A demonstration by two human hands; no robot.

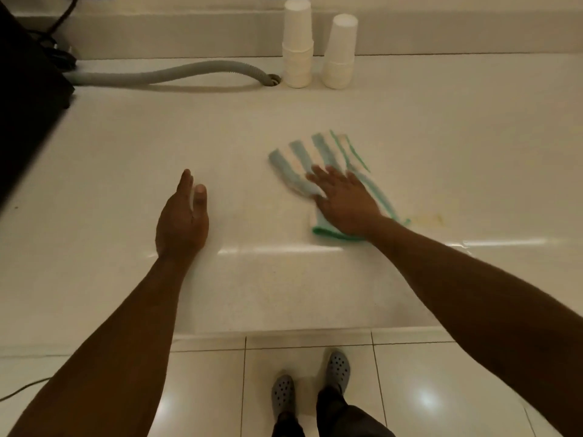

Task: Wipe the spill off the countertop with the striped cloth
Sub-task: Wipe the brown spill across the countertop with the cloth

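The striped cloth (310, 159), white with blue-green stripes and a green hem, lies flat on the pale countertop (126, 146), right of centre. My right hand (345, 201) presses down on its near half, palm flat and fingers spread; the cloth looks motion-blurred. A faint yellowish spill (429, 219) marks the counter just right of the cloth's near corner. My left hand (183, 219) rests on its edge on the bare counter to the left, fingers straight, holding nothing.
Two stacks of white paper cups (298, 45) (339, 53) stand upside down at the back. A grey ribbed hose (170, 74) runs along the back left into a hole. A black appliance (28, 96) fills the left edge. Tiled floor (205, 389) lies below the counter's front edge.
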